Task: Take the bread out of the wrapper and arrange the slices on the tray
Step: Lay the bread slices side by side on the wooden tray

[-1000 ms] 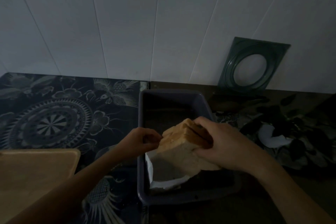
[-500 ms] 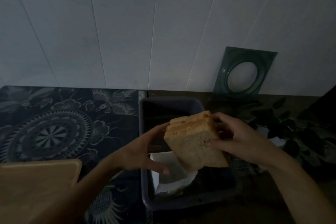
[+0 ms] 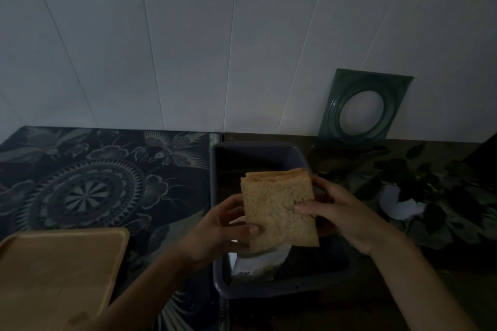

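The left hand (image 3: 220,226) has joined the right hand (image 3: 341,212) gripping the bread (image 3: 277,209), now turned more upright above the wrapper (image 3: 258,263).

Dim home kitchen: white panelled wall (image 3: 188,35) behind a desk (image 3: 376,303) with patterned cloth (image 3: 94,183), wooden tray (image 3: 59,277) left of the left hand (image 3: 223,228), plastic tub (image 3: 255,150) beneath the bread (image 3: 277,212).

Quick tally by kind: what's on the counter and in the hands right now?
Bread stack, held by left hand and right hand: 1
Dark bin: 1
White wrapper in the bin: 1
Wooden tray: 1
Green ring frame leaning on wall: 1
Total: 5, hands aside
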Tool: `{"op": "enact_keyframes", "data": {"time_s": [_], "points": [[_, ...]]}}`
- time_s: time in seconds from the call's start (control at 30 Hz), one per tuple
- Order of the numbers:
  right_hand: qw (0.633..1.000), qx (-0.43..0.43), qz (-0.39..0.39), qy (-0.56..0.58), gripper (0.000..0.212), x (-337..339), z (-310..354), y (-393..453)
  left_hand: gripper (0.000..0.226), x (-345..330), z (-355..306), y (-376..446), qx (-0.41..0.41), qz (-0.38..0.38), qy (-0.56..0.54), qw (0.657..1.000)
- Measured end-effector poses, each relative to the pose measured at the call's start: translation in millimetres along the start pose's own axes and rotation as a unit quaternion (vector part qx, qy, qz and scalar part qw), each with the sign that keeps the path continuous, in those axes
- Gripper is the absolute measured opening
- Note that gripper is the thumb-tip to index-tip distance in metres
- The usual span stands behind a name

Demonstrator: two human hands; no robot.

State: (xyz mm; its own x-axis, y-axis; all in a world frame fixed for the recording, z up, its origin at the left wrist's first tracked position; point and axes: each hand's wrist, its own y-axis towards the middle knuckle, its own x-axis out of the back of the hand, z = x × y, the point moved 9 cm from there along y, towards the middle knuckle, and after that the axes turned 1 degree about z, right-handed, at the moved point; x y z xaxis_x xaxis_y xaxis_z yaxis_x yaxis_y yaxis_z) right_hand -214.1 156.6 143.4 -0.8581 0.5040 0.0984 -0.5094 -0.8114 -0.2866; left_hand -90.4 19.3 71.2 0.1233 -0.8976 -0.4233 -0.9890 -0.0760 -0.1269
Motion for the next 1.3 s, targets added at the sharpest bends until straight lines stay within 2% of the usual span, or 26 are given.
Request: {"op": "enact_keyframes", "data": {"time_s": [0.23, 0.4, 0.6, 0.83, 1.17, 1.3], "points": [[0.999, -0.019, 0.015, 0.041, 0.042, 3, -16, 0, 0.059, -13, 10, -13, 0.02, -0.01, -0.026, 0.999], [0.996, -0.036, 0.054, 0.058, 0.035, -3, -27, -5, 0.053, -18, 19, -29, 0.03, -0.036, -0.033, 0.998], [0.989, -0.05, 0.107, 0.083, 0.051, -25, -39, -5, 0.055, -13, 20, -56, 0.014, -0.1, -0.017, 0.995], [0.983, -0.057, 0.165, 0.058, 0.057, -62, -45, 2, 0.058, 12, 14, -88, -0.009, -0.135, 0.006, 0.991], [0.978, -0.06, 0.194, 0.051, 0.045, -135, -39, 26, 0.065, 78, 7, -140, -0.022, -0.188, 0.011, 0.982], [0.98, -0.066, 0.183, 0.05, 0.056, -173, -36, 39, 0.063, 107, -1, -164, -0.025, -0.181, 0.007, 0.983]]}}
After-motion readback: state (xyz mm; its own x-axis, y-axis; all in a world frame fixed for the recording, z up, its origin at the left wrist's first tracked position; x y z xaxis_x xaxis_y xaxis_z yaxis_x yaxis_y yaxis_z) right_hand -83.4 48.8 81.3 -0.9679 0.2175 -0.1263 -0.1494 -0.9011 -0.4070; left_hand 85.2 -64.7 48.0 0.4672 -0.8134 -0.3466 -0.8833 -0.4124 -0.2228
